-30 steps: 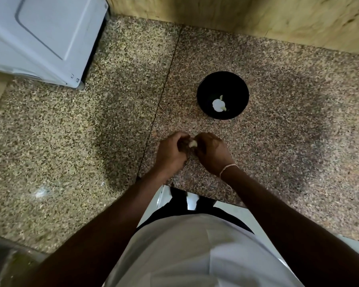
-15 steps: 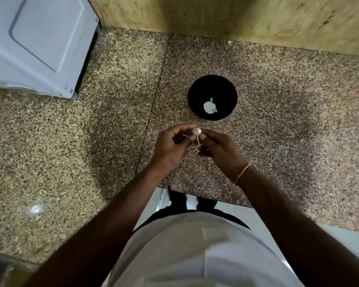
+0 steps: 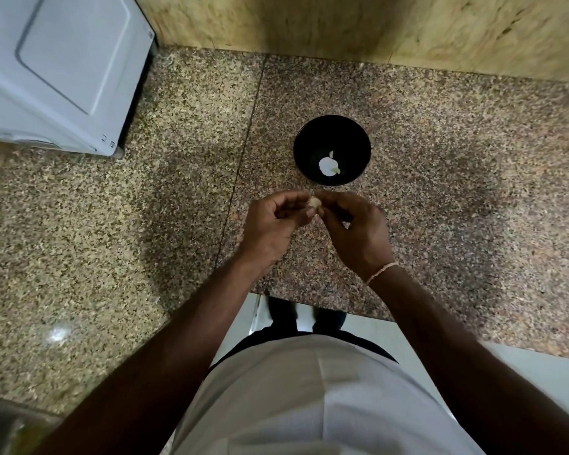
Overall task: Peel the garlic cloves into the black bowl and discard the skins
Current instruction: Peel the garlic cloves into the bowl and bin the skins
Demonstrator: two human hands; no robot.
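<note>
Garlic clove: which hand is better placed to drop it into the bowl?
Probably the right hand: it sits nearer the bowl, directly below it. Both hands pinch the clove; left hand lies further aside.

Single head-worn view, steeply downward over the counter [image 3: 440,159], close above.

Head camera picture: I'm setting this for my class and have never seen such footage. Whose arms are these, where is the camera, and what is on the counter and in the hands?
There is no machine here. A person wears a camera on the head, looking down, so the arms are their own. The left hand and right hand meet over a speckled stone counter and together pinch a small garlic clove. Just beyond them stands a black bowl holding pale peeled garlic. A white appliance sits at the far left.
</note>
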